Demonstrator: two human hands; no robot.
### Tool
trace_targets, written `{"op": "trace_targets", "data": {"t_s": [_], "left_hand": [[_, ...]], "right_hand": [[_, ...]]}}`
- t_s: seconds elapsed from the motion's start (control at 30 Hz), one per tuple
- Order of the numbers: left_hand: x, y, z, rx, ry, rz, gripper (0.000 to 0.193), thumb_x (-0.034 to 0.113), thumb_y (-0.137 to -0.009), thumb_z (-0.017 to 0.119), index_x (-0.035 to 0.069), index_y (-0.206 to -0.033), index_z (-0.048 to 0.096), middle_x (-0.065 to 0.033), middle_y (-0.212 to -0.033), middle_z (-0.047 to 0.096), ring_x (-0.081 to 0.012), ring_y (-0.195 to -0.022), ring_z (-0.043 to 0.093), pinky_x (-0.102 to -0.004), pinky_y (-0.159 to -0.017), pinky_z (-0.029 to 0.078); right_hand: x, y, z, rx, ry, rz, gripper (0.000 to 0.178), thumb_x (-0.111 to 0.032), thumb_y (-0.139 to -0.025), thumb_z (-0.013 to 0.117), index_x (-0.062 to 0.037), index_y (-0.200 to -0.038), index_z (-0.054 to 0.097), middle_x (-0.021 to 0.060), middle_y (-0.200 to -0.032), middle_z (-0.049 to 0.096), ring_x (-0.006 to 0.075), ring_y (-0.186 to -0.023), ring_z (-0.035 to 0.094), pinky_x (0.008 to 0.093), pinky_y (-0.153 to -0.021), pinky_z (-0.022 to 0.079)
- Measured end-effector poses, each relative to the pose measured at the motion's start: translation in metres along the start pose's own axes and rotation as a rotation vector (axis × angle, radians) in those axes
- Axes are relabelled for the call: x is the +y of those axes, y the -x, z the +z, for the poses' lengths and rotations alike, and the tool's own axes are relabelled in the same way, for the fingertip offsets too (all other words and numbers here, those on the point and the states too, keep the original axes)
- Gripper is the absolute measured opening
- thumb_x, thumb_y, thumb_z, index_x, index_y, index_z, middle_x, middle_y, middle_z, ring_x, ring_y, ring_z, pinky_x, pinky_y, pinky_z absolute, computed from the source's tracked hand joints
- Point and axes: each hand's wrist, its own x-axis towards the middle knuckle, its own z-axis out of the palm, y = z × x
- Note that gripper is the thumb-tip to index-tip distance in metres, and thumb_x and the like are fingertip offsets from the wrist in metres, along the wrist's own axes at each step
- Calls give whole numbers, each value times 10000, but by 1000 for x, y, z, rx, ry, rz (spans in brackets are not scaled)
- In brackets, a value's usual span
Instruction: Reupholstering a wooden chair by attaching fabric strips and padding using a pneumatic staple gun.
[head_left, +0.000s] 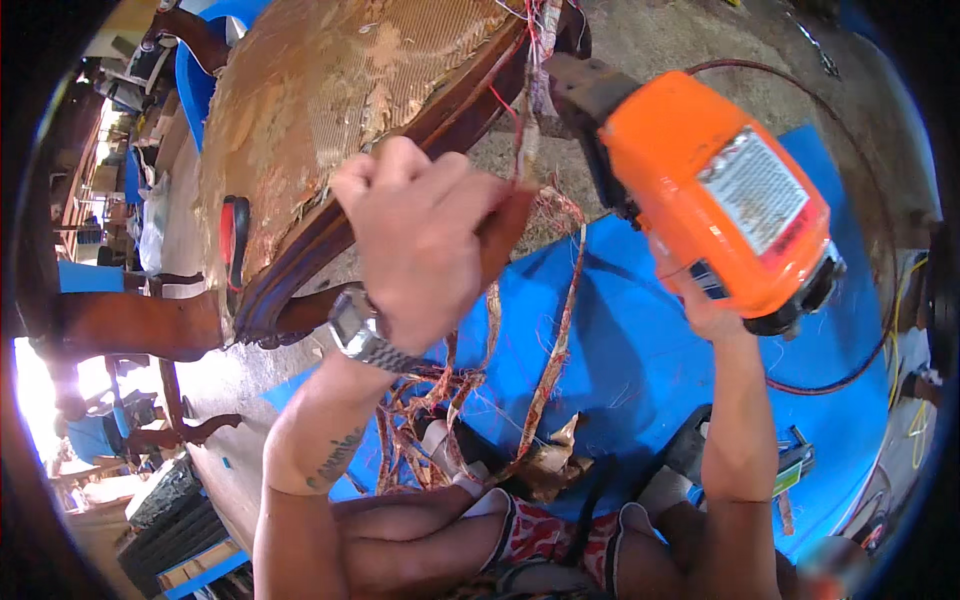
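Observation:
An orange air nailer [700,190] with a white label and dark metal nose is gripped by my right hand [705,305], its fingers mostly hidden behind the tool. My left hand [415,235] is curled closed by the carved wooden edge of an upturned chair seat [300,95]; what it holds, if anything, is hidden. Close to its knuckles hangs a frayed strip [528,140] with red and white threads. The nailer's nose points toward this strip and the chair's edge. A red-and-black handled tool [234,240] lies on the seat's worn underside.
A blue sheet [620,340] covers the floor under my legs. Torn trim strips [550,385] and loose threads dangle over it. A dark red hose [868,170] loops around the right side. A wooden chair leg [140,325] juts out left. Dark stacked pieces [180,535] lie lower left.

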Motion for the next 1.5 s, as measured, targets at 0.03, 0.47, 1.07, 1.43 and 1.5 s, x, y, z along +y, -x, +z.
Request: {"op": "trace_targets", "data": {"t_s": [0.03, 0.47, 1.07, 1.43, 1.5], "left_hand": [[-6, 0, -6, -4, -48, -17, 131, 207, -699, 740, 148, -665, 628, 1, -623, 503, -200, -697, 470, -357, -734, 295], [-42, 6, -6, 79, -123, -116, 195, 201, -713, 720, 107, -615, 581, -23, -606, 535, -221, -642, 467, -349, -635, 327], [-49, 9, 3, 181, -91, -53, 198, 164, -664, 711, 129, -599, 528, -6, -597, 506, -215, -611, 456, -341, -632, 333], [-51, 9, 3, 184, -119, -46, 181, 145, -641, 700, 133, -613, 522, 3, -611, 525, -209, -621, 464, -343, -629, 335], [-52, 11, 3, 187, -110, -37, 177, 139, -635, 694, 135, -622, 518, 9, -615, 524, -204, -623, 465, -344, -631, 336]], "right_hand": [[-3, -2, -6, 8, 38, 23, 305, -193, -798, 644, -68, -1074, 609, 64, -1021, 622, 190, -926, 575, 339, -832, 457], [-7, 0, 18, 98, -106, -90, 398, -285, -575, 735, -115, -912, 607, 48, -919, 641, 283, -895, 594, 413, -795, 428], [0, 19, 28, -121, -408, 194, 424, -289, -689, 684, -105, -1053, 572, 93, -1114, 575, 275, -1062, 539, 396, -877, 439], [-18, 13, 12, -309, -45, 52, 452, -319, -903, 444, -87, -1290, 456, 97, -1346, 448, 276, -1237, 436, 436, -1017, 374], [-23, 10, 10, -285, -30, 43, 443, -310, -898, 462, -87, -1281, 467, 99, -1336, 458, 278, -1229, 444, 436, -1007, 382]]}}
